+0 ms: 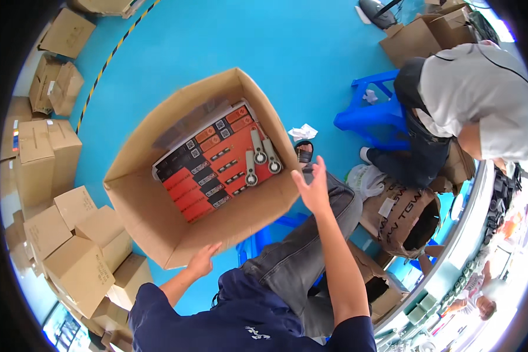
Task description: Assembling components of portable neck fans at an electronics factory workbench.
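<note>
A large open cardboard box stands in front of me. Flat orange-and-black printed packages lie side by side in its bottom. On top of them, at the right wall, rest three long grey pieces with round ringed ends; their exact kind is unclear. My right hand is at the box's right corner, fingers spread, thumb close to the rim, nothing in it. By the box's near wall is my left hand, its fingers stretched toward the cardboard; whether it presses on it I cannot tell.
Stacked cardboard boxes line the left side. A blue stool and a seated person in a grey shirt are at the right. An open carton lies near my leg. Crumpled paper is on the blue floor.
</note>
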Tool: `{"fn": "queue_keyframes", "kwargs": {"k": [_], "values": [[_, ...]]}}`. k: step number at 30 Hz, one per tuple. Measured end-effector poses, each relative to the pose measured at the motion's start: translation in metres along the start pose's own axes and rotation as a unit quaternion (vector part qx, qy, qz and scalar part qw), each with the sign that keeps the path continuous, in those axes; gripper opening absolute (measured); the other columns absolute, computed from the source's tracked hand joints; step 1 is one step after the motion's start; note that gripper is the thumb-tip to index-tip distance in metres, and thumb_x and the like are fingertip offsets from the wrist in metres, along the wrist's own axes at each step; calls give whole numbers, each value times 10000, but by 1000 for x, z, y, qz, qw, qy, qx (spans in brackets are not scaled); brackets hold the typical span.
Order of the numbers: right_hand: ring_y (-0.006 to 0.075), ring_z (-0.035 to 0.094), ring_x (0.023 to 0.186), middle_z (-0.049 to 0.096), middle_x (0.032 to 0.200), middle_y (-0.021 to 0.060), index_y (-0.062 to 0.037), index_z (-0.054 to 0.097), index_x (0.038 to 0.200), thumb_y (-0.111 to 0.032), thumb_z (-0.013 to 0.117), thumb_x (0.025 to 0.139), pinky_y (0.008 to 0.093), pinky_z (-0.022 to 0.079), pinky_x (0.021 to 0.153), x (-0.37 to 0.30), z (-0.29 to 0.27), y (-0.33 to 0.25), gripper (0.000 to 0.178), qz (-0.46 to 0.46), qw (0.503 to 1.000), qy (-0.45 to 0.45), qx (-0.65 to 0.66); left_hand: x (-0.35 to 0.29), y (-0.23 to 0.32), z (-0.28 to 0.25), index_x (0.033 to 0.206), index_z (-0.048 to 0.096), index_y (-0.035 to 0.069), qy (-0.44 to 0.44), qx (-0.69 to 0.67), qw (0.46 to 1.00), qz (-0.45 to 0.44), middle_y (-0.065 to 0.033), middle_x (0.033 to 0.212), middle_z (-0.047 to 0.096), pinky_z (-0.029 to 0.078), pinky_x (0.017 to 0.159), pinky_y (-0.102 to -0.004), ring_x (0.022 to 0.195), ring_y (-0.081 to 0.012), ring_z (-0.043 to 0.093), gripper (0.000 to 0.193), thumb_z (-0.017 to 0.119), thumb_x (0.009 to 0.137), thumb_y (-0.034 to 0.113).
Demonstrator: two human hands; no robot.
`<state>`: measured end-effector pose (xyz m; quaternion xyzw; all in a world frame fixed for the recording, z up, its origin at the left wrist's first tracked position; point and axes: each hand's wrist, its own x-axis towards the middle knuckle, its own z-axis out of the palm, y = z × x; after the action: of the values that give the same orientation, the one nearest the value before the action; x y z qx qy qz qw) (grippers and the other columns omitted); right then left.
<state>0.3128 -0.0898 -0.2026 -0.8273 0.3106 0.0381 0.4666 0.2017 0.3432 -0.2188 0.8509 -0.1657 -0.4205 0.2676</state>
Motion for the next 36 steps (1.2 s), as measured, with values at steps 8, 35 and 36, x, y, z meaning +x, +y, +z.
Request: {"fn": "queue_keyframes", "kwargs": {"k": [8,35,36], "values": [[435,592,1095,620,1166,227,-27,532,1329,-210,527,1042,497,475,930,7,56,-14,340,73,982,-19,-173,274,-35,20,1412,531,53,178,-86,977,-80,-242,1406,554,419,1112,-466,1321,-444,501,617,720,859,252],[401,533,1183,560,1266,220,32,506,1333,-141,567,1008,456,421,1028,3,68,-44,374,96,977,-72,-178,488,-20,137,1292,570,77,172,-69,945,-271,-210,1268,613,530,905,-541,1123,-440,622,516,646,886,386],[402,536,1178,563,1262,219,31,511,1327,-144,569,1006,457,423,1025,3,68,-41,370,101,977,-70,-173,489,-21,146,1292,570,77,171,-74,945,-270,-210,1268,613,530,905,-541,1123,-440,622,516,646,886,386]]}}
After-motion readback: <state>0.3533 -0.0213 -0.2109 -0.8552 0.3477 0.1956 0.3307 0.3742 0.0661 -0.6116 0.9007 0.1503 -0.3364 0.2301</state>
